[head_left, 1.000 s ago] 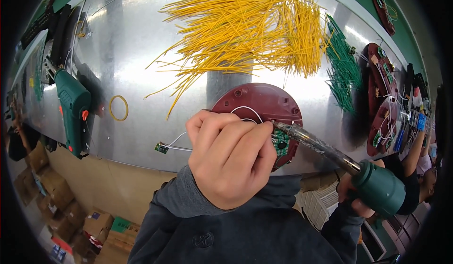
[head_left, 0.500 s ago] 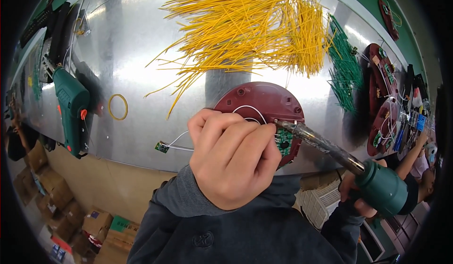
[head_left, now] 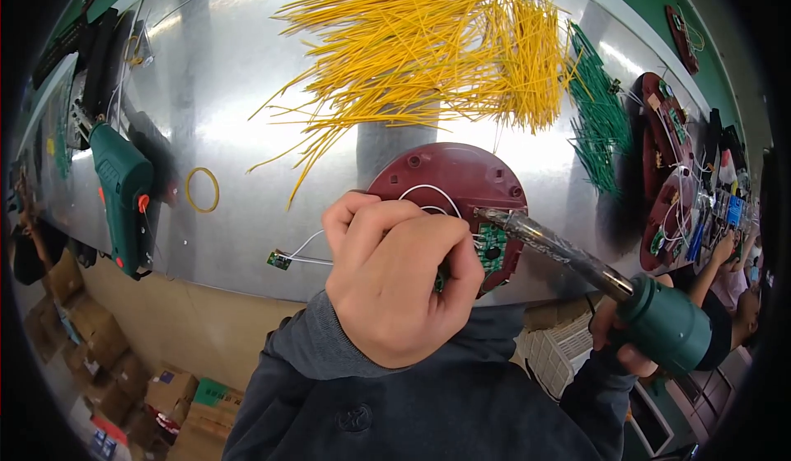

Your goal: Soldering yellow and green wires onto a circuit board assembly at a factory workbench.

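Head view: over the round maroon plastic shell [head_left: 449,168] mid-frame, our left hand [head_left: 401,284] bunches, contents unclear; our right hand [head_left: 607,327] should steady its gripped green-handled soldering iron [head_left: 606,277].

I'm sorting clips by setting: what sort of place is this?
Probably an electronics assembly workshop: loose yellow wires lie spread on a metal table, the right hand holds what looks like a soldering iron, and a green circuit board sits in a maroon housing.
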Demonstrator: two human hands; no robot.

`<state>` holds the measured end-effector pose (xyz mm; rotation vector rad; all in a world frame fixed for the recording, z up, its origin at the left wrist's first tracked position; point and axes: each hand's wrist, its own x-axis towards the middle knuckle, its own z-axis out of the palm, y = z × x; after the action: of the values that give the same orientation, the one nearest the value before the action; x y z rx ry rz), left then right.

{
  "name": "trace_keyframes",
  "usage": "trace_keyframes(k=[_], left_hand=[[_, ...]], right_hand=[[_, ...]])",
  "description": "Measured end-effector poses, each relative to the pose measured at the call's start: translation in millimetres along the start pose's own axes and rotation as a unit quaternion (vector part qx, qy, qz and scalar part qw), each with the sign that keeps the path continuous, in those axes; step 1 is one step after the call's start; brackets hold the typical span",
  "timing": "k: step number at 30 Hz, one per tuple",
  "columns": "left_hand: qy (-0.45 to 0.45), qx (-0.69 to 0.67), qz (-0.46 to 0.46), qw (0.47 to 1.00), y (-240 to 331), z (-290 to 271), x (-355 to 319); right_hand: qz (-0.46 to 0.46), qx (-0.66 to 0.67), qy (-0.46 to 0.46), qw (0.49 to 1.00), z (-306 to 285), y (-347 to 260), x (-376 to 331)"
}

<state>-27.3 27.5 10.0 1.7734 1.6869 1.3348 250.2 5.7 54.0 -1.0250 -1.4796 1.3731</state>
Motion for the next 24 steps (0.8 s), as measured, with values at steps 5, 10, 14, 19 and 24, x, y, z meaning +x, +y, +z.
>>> trace_keyframes(k=[5,10,14,19,24], left_hand=[[0.021,-0.012,0.01,1.0,-4,3,-1],[0.016,-0.018,0.018,1.0,-5,3,-3],[0.014,-0.016,0.013,1.0,-5,3,-3],[0.01,-0.019,0.014,1.0,-5,3,-3],[0.01,-0.012,0.02,1.0,-6,3,-3]], right_hand=[[-0.009,0.029,0.007,1.0,-5,1,1],[-0.03,-0.04,-0.074,0.996,-7,-3,14],[-0.03,-0.046,-0.09,0.994,-2,-10,20],[0.086,-0.087,-0.02,0.992,7,-21,18],[0.177,-0.081,0.073,0.978,17,-29,11]])
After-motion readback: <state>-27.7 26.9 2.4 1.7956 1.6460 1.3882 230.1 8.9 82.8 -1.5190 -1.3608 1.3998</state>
